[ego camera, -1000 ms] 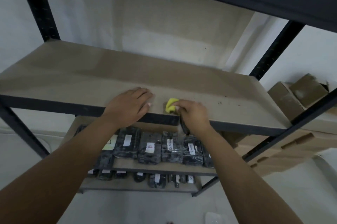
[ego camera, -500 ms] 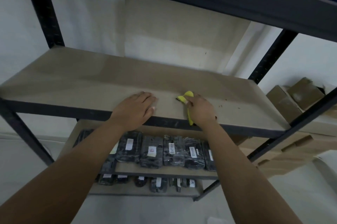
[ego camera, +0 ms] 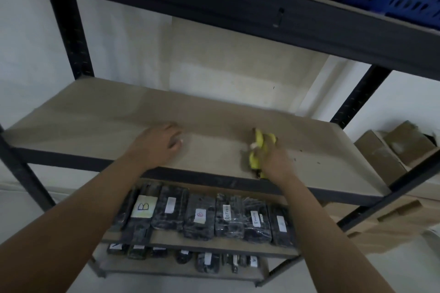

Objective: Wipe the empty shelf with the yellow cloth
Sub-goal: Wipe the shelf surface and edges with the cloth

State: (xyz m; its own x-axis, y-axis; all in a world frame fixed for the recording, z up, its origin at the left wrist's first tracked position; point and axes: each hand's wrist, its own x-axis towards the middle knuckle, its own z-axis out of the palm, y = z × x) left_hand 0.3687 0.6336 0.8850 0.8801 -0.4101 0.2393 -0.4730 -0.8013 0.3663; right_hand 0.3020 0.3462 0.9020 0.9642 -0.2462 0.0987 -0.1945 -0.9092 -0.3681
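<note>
While clutching cloth, hands shelfbound.

matt fibreboard shelf, soft yellow cloth, dark metal frame

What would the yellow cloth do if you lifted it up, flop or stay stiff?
Probably flop: the yellow cloth is bunched into soft folds under the right hand. It looks light, since one hand moves it. It likely slides easily over the smooth empty shelf.

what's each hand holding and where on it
The right hand grips the bunched yellow cloth around its middle; the left hand holds nothing, resting flat on the shelf.
</note>
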